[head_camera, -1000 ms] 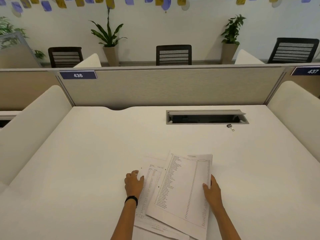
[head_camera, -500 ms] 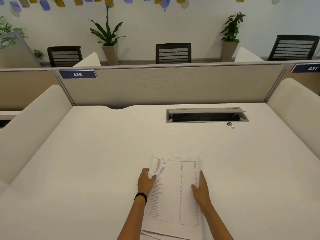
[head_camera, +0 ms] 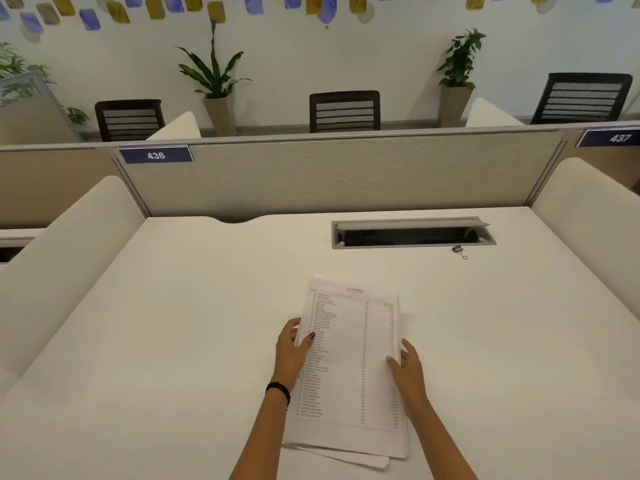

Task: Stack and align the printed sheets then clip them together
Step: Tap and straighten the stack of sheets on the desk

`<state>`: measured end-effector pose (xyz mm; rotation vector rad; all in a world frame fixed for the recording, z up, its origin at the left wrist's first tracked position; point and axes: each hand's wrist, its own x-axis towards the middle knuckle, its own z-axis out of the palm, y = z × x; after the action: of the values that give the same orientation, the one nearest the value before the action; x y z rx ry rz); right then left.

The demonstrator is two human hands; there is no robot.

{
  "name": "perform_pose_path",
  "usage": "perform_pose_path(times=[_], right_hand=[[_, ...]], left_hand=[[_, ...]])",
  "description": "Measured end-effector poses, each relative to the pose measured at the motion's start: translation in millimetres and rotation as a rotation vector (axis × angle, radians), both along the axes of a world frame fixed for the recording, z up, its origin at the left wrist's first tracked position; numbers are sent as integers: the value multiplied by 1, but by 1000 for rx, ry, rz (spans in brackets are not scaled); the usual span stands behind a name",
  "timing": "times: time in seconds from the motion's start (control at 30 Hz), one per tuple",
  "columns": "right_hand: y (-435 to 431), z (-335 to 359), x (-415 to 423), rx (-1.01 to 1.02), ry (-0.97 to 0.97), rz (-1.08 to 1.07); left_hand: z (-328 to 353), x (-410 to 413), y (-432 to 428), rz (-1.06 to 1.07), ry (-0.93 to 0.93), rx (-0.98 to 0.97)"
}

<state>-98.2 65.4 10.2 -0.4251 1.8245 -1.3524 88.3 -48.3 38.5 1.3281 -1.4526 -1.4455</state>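
Observation:
A stack of printed sheets [head_camera: 349, 362] with columns of text lies on the white desk [head_camera: 173, 341] in front of me. My left hand [head_camera: 292, 348] grips the stack's left edge, thumb on top. At the right edge, my right hand [head_camera: 407, 367] holds the sheets with the fingers curled around them. The upper sheets are nearly squared; at the near end, lower sheets stick out askew. A small black binder clip [head_camera: 459, 251] lies far off at the back right, just in front of the cable slot.
An open grey cable slot [head_camera: 412, 233] is set in the back of the desk. A beige partition [head_camera: 329, 174] with label 436 closes the far side. Cream dividers [head_camera: 69, 251] flank both sides. Chairs and potted plants stand beyond.
The fanned sheets have been drawn together into one pile. Both hands moved from flat on the paper to gripping its left and right edges.

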Motion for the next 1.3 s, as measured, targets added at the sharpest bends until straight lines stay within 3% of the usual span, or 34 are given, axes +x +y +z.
perform_pose_path(times=[0.2,0.57,1.3], right_hand=[[-13,22,-6,-89,-54,36],[-33,92,-4,-428,195,20],[-37,90,-3,-325,268,93]], left_hand=[[32,-7,-9,49,115,-119],[78,-17,-16,151,247,-316],[75,-27,3,151,234,-259]])
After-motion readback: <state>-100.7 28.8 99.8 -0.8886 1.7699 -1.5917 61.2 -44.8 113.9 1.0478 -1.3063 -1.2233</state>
